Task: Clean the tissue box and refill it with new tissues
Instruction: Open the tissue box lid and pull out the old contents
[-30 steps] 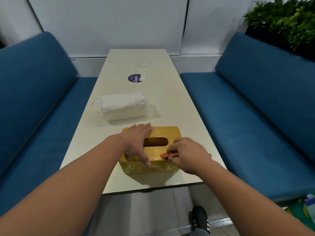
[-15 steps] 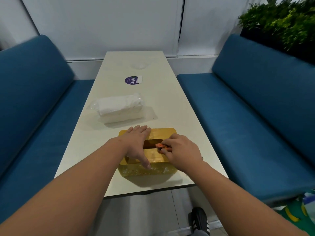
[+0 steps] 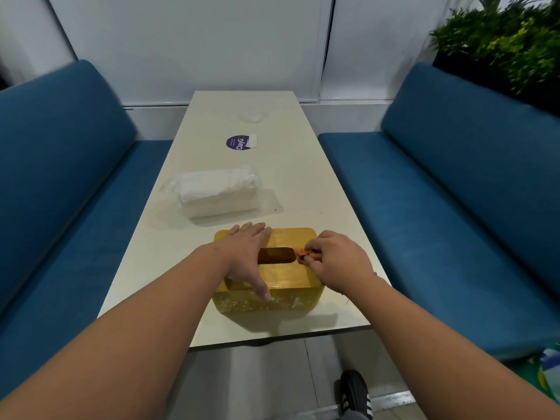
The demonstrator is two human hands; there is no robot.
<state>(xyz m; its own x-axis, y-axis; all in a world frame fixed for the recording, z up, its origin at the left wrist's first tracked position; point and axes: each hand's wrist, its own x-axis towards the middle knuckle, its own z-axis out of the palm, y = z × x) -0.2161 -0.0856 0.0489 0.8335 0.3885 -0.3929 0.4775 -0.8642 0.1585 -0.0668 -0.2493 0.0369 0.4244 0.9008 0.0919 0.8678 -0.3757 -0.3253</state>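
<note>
Far left of centre on the long cream table (image 3: 303,183) lay the clear-wrapped white tissue pack (image 3: 216,189). At the near edge sat the yellow rectangular tissue box (image 3: 281,274). The left hand (image 3: 247,253) pressed flat on its lid, fingers straight. The right hand (image 3: 336,262) pinched a small orange cloth (image 3: 303,253) beside the slot.

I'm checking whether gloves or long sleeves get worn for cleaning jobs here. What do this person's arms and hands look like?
Both forearms are bare as far as the view reaches, with no sleeves showing. The left hand and the right hand wear no gloves. No watch, ring or bracelet is visible.
</note>
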